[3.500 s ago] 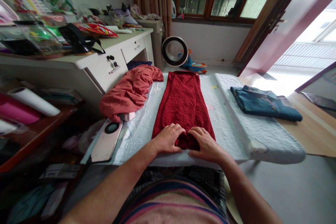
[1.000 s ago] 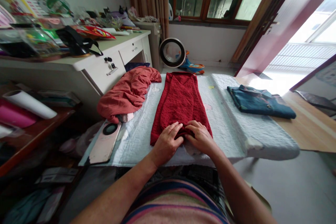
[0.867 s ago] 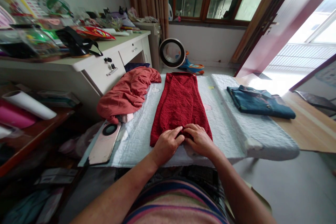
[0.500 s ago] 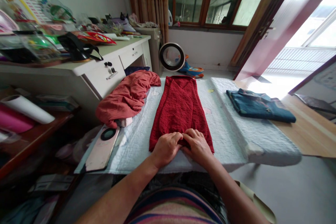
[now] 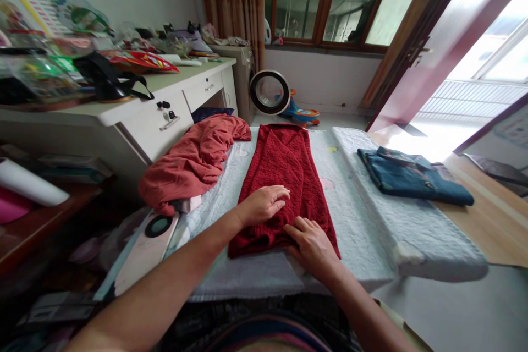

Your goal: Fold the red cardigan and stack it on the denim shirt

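A dark red knit sweater [image 5: 284, 162] lies in front of me, folded into a long panel that is wider at the near end. My left hand [image 5: 266, 203] is over its lower middle, fingers stretched out and together, with nothing in them. At the near hem, my right hand [image 5: 311, 239] has its fingers curled on the cloth edge; the thumb is mostly hidden. Left of the sweater a coral-red garment [image 5: 198, 159] is heaped up. On the right, a folded dark blue denim garment [image 5: 414, 179] rests partly on the pale quilted cover [image 5: 355, 220].
A white phone-like box with a black ring [image 5: 159, 225] lies at the cover's left edge. Beyond stands a white desk [image 5: 165, 93] crowded with bags and jars. A washing machine with its round door open [image 5: 270, 92] and a blue ride-on toy [image 5: 303, 114] are at the back.
My left hand has let go of the near hem and moved up over the sweater. My right hand stays at the hem. The view has shifted slightly.
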`<move>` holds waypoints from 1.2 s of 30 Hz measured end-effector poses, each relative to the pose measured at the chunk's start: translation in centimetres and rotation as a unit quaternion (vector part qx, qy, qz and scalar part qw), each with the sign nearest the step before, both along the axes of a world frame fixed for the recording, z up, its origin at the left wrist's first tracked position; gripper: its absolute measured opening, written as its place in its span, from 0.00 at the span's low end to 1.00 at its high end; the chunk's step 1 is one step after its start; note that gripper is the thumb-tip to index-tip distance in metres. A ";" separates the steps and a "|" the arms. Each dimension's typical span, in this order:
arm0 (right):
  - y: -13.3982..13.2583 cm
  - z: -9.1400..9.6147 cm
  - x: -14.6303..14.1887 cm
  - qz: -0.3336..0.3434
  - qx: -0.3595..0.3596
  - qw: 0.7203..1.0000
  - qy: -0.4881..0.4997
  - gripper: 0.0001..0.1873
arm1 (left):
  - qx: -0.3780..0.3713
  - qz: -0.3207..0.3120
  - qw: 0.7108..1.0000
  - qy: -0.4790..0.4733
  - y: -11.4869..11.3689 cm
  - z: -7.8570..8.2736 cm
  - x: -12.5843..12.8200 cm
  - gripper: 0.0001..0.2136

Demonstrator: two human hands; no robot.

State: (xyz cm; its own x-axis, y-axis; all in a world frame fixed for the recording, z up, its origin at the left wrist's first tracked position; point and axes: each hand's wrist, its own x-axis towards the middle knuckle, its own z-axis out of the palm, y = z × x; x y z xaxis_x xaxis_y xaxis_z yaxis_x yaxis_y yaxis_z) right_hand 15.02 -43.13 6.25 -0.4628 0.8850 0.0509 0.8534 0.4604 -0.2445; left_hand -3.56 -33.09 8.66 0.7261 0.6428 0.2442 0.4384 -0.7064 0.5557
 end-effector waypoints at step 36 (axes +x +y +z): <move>7.3 10.0 2.6 0.048 -0.034 0.987 0.147 0.12 | -0.442 -0.128 0.881 -0.106 10.7 0.1 1.5 0.17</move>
State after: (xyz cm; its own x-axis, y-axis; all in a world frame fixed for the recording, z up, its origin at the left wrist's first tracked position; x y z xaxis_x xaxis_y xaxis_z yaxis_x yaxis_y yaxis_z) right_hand 17.62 -35.82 16.27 -0.5196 0.8434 0.1368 0.6940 0.5100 -0.5083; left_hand -2.08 -22.37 8.73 0.8730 0.4720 -0.1225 0.1473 -0.0157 0.9890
